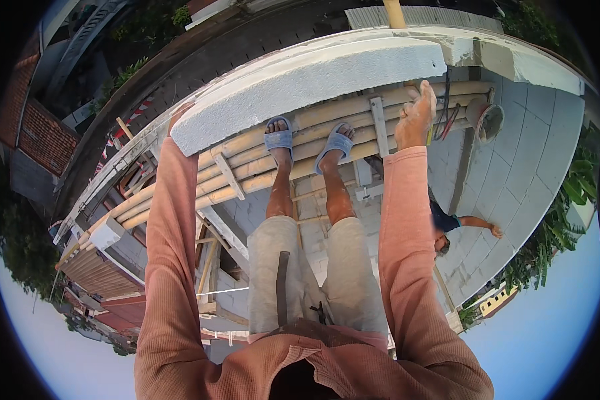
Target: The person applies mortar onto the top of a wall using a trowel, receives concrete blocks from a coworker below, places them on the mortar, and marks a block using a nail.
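A long white lightweight concrete block [307,80] lies along the top of the wall in front of me. My left hand [179,115] grips its left end; most of the fingers are hidden behind the block. Just below the block's right end is my right hand [415,115], raised with fingers stretched upward and dusty with white powder. Its fingertips are close to the block's lower edge; whether they touch it I cannot tell. Nothing shows in that hand.
My sandalled feet [279,137] stand on bamboo poles [253,167] tied as scaffolding, with wooden crosspieces. A dusty bucket [490,122] and red-handled tool [451,124] are at the right by a grey block wall [520,133]. Another person [447,223] is below, one arm stretched out.
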### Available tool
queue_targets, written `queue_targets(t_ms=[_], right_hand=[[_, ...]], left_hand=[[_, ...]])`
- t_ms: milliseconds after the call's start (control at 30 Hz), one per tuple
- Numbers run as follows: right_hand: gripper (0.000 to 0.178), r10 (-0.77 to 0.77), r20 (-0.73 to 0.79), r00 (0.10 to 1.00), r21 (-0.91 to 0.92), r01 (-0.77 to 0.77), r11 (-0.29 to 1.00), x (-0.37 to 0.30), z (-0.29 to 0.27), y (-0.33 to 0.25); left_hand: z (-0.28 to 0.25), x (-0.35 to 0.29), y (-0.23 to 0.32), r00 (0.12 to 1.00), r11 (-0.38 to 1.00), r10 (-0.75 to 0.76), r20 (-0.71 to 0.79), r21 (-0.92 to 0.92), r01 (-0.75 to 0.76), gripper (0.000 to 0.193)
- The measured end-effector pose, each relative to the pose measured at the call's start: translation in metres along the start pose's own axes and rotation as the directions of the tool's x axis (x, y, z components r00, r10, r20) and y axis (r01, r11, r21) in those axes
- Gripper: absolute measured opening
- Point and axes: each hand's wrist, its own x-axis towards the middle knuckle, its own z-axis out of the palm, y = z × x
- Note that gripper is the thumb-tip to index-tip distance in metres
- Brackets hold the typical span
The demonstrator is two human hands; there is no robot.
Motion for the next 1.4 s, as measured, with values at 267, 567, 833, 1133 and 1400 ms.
queue_targets(t_ms=[267,567,833,1133,1400], right_hand=[[0.037,0.165,0.367,0.915,0.042,-0.194,0.980,0.063,-0.002,-0.033],[0.071,0.126,0.337,0.933,-0.188,-0.065,0.980,0.090,-0.022,-0.031],[0.050,0.095,0.315,0.944,-0.209,-0.029,0.978,0.095,-0.025,-0.035],[0.057,0.153,0.341,0.928,-0.245,-0.069,0.967,0.079,-0.018,-0.061],[0.045,0.187,0.389,0.902,-0.205,-0.114,0.972,0.086,-0.019,-0.047]], left_hand=[[0.019,-0.026,0.006,1.000,1.000,0.005,-0.004,-0.015,-0.005,0.025],[0.022,-0.026,-0.002,0.998,0.995,-0.032,-0.049,-0.092,0.027,0.027],[0.025,-0.026,-0.001,0.996,0.991,-0.044,-0.082,-0.131,0.033,0.028],[0.055,-0.023,-0.002,0.993,0.997,-0.001,-0.122,-0.082,-0.009,0.021],[0.049,-0.024,0.006,0.992,0.980,-0.121,-0.024,-0.163,0.116,0.019]])
